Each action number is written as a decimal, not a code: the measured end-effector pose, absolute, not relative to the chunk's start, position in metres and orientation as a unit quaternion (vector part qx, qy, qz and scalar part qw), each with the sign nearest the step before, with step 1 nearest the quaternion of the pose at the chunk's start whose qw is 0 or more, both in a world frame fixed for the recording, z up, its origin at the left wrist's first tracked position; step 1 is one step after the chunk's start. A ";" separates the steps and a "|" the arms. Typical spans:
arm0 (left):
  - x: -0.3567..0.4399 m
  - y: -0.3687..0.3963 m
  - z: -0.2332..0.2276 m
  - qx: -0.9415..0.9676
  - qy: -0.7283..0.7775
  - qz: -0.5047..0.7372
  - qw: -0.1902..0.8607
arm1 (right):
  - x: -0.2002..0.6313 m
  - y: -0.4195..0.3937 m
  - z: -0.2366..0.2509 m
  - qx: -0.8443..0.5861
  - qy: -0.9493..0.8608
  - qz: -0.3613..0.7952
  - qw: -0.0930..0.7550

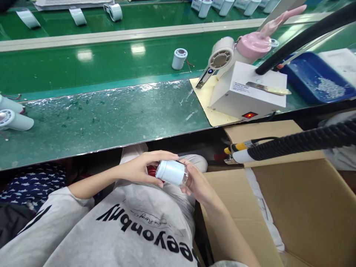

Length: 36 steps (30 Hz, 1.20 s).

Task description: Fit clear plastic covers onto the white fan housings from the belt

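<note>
Over my lap, below the workbench edge, both hands hold a small white cylindrical part [170, 172] with a clear end. My left hand [141, 168] curls over its left end and top. My right hand [194, 181] grips its right, clear end from below. Something red [151, 170] shows just behind the cylinder under my left hand.
A worn green workbench [97, 118] lies ahead. A white box with a lit red switch [249, 92], a white and pink device [236, 50], a blue tray [314, 79], a spool [179, 58], white cylinders [13, 118] at left. An open cardboard box [303, 207] and black hose [300, 142] at right.
</note>
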State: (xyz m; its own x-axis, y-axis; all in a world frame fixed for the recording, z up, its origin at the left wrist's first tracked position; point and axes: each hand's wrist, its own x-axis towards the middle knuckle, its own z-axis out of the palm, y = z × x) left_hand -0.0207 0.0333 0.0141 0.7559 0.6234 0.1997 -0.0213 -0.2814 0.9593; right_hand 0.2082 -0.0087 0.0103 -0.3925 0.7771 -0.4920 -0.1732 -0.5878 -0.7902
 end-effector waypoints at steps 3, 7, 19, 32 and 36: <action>-0.021 0.034 0.014 0.747 0.190 0.299 0.563 | 0.206 -0.010 0.010 -0.446 -0.319 0.779 0.303; -0.022 0.033 0.014 0.760 0.188 0.301 0.545 | 0.207 -0.014 0.010 -0.434 -0.343 0.763 0.335; -0.024 0.028 0.023 0.749 0.212 0.269 0.566 | 0.213 -0.021 0.018 -0.399 -0.414 0.730 0.369; -0.034 0.027 0.019 0.560 0.343 0.379 0.652 | 0.234 -0.020 0.033 -0.481 -0.356 0.652 0.465; -0.035 0.028 0.012 0.498 0.360 0.381 0.691 | 0.240 -0.025 0.044 -0.476 -0.372 0.636 0.480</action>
State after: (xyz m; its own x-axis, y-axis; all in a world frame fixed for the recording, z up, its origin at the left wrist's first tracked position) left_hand -0.0349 0.0281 0.0120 0.4507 0.8848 -0.1185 -0.1676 0.2142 0.9623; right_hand 0.2402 -0.0250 0.0438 -0.0853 0.9648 -0.2486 -0.2564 -0.2624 -0.9303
